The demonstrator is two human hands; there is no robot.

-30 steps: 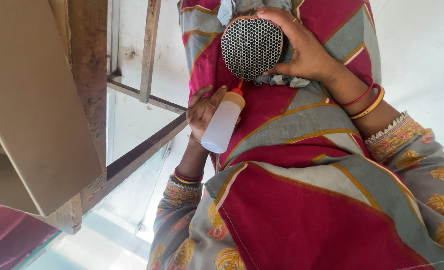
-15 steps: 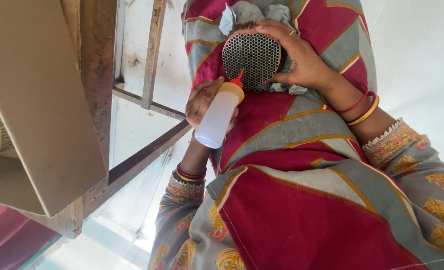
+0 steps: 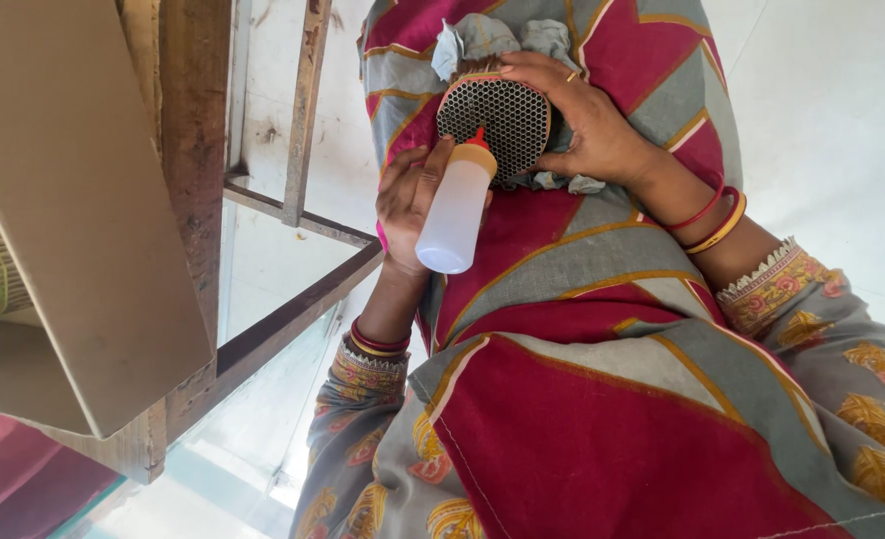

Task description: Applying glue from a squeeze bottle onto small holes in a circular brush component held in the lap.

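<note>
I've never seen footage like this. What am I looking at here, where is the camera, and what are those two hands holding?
There is no machine here: these are a person's two bare hands, filmed by a camera worn on the person's head and looking down at the lap. The left hand has its grip around a small squeeze bottle, white-bodied with an orange cap and a red tip. The tip points at a rounded metal piece full of small holes, which the right hand holds against a grey cloth. Everything rests over the person's lap, covered by red and grey fabric with yellow stripes. Bangles circle the right wrist. To the left stand a rough wooden frame and a brown cardboard sheet.
</note>
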